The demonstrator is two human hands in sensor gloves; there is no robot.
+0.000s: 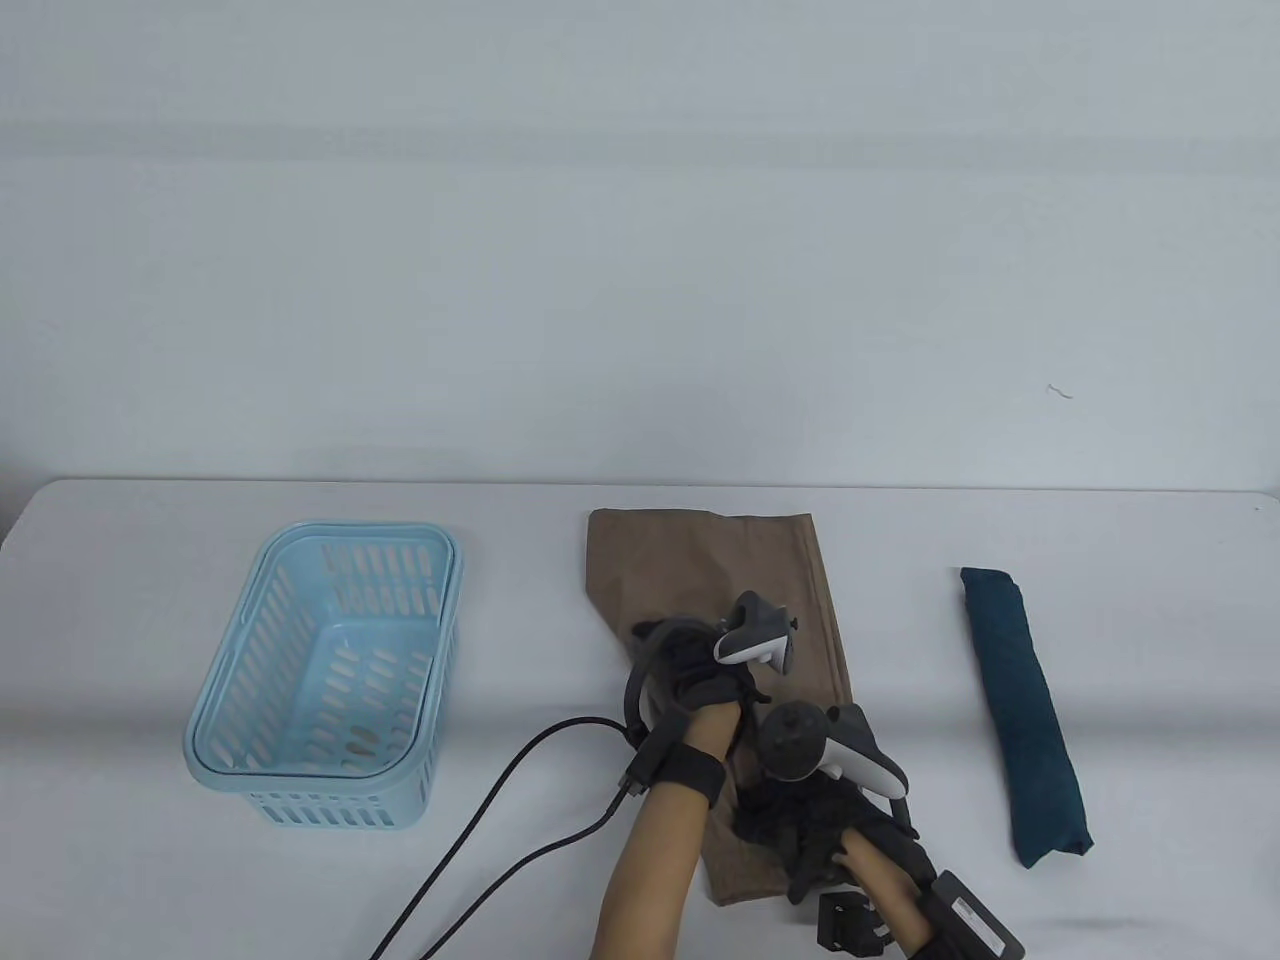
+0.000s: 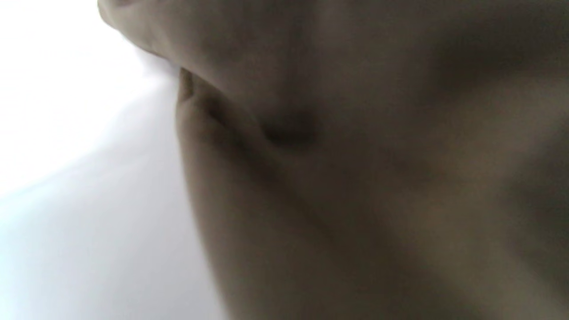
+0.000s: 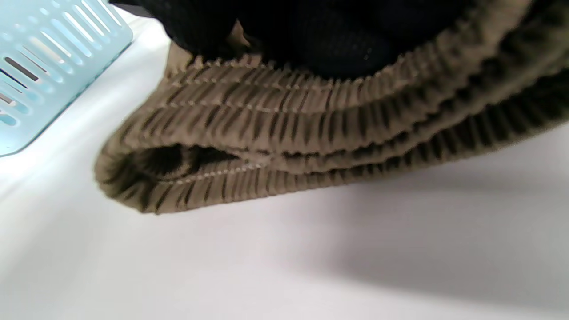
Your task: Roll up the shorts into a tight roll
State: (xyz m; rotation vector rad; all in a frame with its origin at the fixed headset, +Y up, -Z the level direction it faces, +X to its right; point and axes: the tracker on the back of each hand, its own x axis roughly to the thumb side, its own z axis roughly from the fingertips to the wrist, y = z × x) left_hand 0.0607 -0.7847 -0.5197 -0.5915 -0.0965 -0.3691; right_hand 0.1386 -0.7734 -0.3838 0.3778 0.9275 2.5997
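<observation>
Brown shorts [image 1: 720, 570] lie folded lengthwise on the white table, waistband toward the front edge. My left hand [image 1: 690, 665] rests on the middle of the cloth. My right hand [image 1: 800, 825] presses on the waistband end near the front. In the right wrist view the ribbed elastic waistband [image 3: 284, 146] is doubled over under my black-gloved fingers [image 3: 311, 31]. The left wrist view shows only blurred brown cloth [image 2: 378, 178] close up; my fingers are not visible there.
A light blue plastic basket [image 1: 330, 670] stands left of the shorts and shows in the right wrist view [image 3: 49, 58]. A dark teal rolled garment [image 1: 1025, 715] lies to the right. A black cable [image 1: 500, 800] runs from my left wrist to the front edge.
</observation>
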